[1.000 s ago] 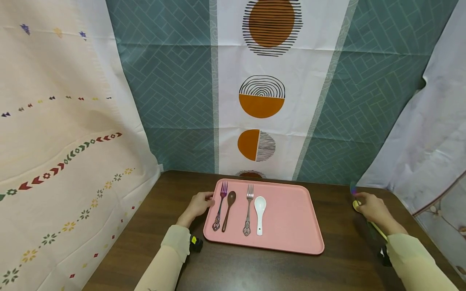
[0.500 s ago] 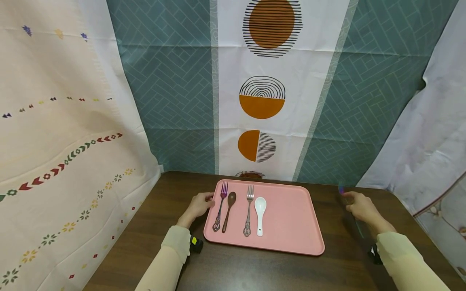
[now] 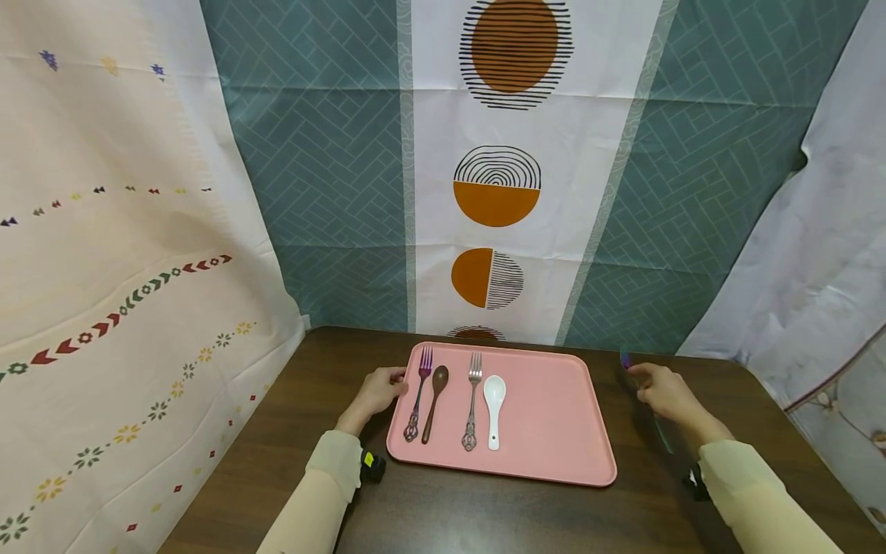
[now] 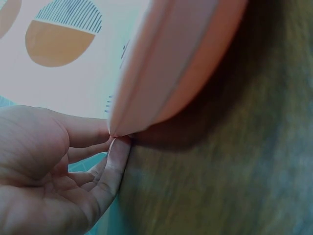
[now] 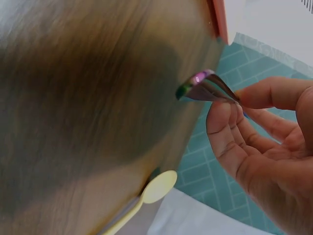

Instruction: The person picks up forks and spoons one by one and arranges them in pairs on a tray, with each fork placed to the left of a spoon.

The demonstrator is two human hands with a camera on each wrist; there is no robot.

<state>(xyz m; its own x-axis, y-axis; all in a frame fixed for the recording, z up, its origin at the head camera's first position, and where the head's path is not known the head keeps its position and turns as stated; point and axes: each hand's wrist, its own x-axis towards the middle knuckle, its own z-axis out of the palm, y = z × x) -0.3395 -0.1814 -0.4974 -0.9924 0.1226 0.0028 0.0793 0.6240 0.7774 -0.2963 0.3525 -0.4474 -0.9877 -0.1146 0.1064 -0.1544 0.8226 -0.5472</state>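
My left hand (image 3: pixel 376 394) pinches the left rim of a pink tray (image 3: pixel 547 415); in the left wrist view, the thumb and fingers meet at the tray's edge (image 4: pixel 161 63). On the tray lie a purple-tinted fork (image 3: pixel 419 392), a dark wooden spoon (image 3: pixel 435 400), a silver fork (image 3: pixel 473 400) and a white spoon (image 3: pixel 494 408). Right of the tray, above the table, my right hand (image 3: pixel 667 392) pinches a rainbow-coloured fork (image 5: pixel 208 90) between thumb and fingers. Its tines (image 3: pixel 625 358) point to the back, and its handle extends under the hand.
A yellow spoon (image 5: pixel 159 188) lies on the table in the right wrist view; in the head view the right hand and arm hide it. The dark wooden table (image 3: pixel 429 508) ends at a patterned cloth (image 3: pixel 484 192) behind. More cloths hang at left (image 3: pixel 138 308) and right (image 3: pixel 796 285).
My right hand has moved left toward the tray, carrying the rainbow-coloured fork away from the yellow spoon. The left hand and the tray have stayed in place.
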